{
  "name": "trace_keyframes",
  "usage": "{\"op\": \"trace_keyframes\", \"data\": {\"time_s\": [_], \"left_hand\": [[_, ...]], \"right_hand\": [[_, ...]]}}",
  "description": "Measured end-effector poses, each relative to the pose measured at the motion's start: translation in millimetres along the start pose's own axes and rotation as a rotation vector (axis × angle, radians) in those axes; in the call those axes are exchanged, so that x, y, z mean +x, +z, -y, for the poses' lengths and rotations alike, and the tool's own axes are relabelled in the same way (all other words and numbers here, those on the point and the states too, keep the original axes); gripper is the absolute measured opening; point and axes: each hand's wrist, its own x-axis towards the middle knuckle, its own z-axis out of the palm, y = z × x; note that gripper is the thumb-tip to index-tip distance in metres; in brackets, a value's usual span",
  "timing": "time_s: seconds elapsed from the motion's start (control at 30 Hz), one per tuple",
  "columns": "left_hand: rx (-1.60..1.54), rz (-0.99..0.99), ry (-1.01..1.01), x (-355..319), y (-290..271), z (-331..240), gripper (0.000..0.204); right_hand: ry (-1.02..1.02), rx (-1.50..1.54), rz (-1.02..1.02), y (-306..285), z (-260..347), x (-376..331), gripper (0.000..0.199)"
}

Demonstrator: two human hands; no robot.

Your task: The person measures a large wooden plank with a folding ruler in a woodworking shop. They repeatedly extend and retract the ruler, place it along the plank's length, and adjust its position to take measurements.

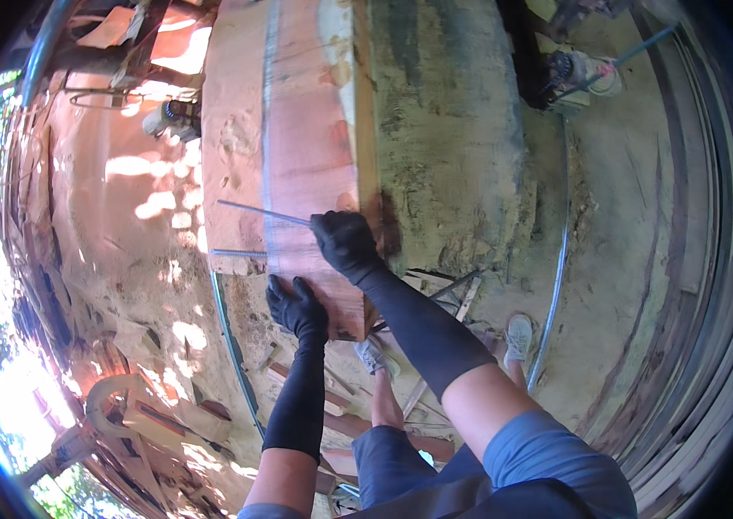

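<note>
Rod (262, 213) juts leftward from the right hand (346, 246), grip closed around it

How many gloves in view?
2, both black. Left glove: on the timber, at its near end. Right glove: farther up, holding a thin rod. No others show.

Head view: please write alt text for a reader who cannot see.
A person's black-gloved right hand holds a thin bluish rod over a long reddish wooden beam; the black-gloved left hand touches the beam's near end.
</note>
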Motion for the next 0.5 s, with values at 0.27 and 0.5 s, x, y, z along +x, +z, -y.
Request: {"op": "trace_keyframes", "data": {"time_s": [0.27,0.5], "left_hand": [[-0.08,0.054,-0.066,2.8,-7.6,2.4,0.068],[-0.225,0.137,-0.146,-0.5,-13.8,5.6,0.067]], "right_hand": [[-0.015,-0.324,0.151,29.1,6.4,56.9,0.005],[-0.162,-0.657,0.246,73.1,-8.0,78.8,0.007]]}}
